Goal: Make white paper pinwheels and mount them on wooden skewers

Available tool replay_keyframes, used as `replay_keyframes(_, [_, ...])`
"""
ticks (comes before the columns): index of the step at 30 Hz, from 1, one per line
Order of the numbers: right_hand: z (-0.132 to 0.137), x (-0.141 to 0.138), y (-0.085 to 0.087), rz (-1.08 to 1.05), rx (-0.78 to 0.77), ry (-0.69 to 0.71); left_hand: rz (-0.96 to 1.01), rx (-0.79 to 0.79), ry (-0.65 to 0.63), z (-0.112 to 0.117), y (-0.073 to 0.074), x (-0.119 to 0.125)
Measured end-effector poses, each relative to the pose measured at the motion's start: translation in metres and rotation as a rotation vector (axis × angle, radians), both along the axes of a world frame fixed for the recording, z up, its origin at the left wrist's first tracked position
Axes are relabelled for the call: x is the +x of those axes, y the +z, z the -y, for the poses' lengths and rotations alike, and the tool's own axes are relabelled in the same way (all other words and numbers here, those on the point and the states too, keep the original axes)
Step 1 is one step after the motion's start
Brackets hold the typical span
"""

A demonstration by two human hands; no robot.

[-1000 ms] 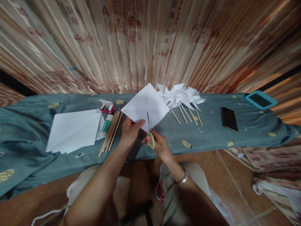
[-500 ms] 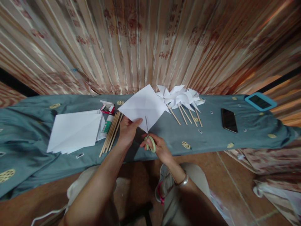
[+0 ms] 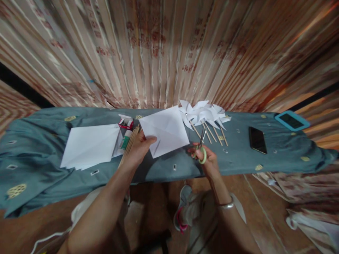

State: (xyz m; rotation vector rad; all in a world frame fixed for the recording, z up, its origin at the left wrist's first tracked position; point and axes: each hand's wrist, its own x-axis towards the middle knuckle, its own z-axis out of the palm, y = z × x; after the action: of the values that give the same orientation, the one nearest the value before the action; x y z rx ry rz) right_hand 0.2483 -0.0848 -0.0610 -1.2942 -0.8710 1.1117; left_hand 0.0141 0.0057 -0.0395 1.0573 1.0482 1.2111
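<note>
A square sheet of white paper (image 3: pixel 169 128) is pinched at its left side by my left hand (image 3: pixel 139 148), thumb on top. A short slit runs in from its lower left corner. My right hand (image 3: pixel 209 160) holds scissors (image 3: pixel 201 146) with pale green handles, apart from the paper and to its right. The blades point up and away, near the sticks of several white paper pinwheels (image 3: pixel 203 113) lying at the back. Wooden sticks (image 3: pixel 129 143) lie in a bundle by my left hand, partly hidden by it.
On the left lie a stack of white paper (image 3: pixel 90 144), a green and white glue stick (image 3: pixel 125 140) and a small open red box (image 3: pixel 126 122). A phone (image 3: pixel 257 140) and a blue-framed device (image 3: pixel 292 120) rest on the right of the cloth-covered table (image 3: pixel 235 158).
The scissors have come out of the paper and moved right with my right hand. My left hand has turned the sheet clockwise, so its slit corner now points lower left.
</note>
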Motion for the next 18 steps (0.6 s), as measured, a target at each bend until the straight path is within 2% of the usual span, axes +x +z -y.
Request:
replay_keyframes(2, [-0.005,-0.001,0.002,0.025,0.022,-0.062,-0.072,-0.056,-0.116,0.007,-0.003,0.001])
replay_keyframes(4, [-0.009,-0.005,0.004,0.015,0.028,-0.04,-0.163,-0.09,-0.188,0.013,-0.004,0.002])
replay_keyframes(7, [-0.012,-0.012,0.005,-0.036,0.004,0.027,-0.302,-0.098,-0.223,0.018,-0.003,0.003])
replay_keyframes(9, [-0.013,-0.016,0.004,-0.065,-0.006,0.04,-0.312,-0.106,-0.227,0.018,-0.002,0.002])
replay_keyframes(13, [-0.017,-0.021,0.002,-0.084,-0.02,0.023,-0.199,-0.146,-0.236,0.018,0.002,0.001])
replay_keyframes(18, [-0.023,-0.025,0.0,-0.146,0.042,-0.158,0.213,-0.211,-0.244,0.022,0.009,0.007])
